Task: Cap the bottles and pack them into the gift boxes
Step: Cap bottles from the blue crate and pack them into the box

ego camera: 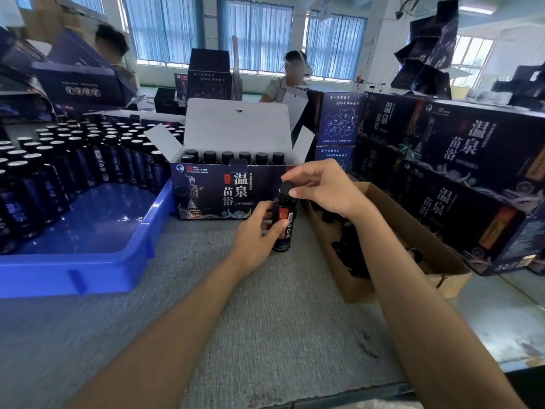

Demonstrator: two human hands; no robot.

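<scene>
A small dark bottle [285,228] stands upright on the grey table, just in front of an open dark-blue gift box [206,190]. My left hand [256,231] grips the bottle's body. My right hand [318,184] pinches the black cap [285,188] on the bottle's neck. A row of capped bottles [236,157] stands inside the gift box, whose white lid flap is raised. A blue tray [88,261] on the left holds several uncapped bottles [59,160].
A brown cardboard box [407,231] with black caps lies to the right. Stacked closed gift boxes [460,172] fill the right side. Two people sit behind the table. The grey table surface [236,320] stretches toward me.
</scene>
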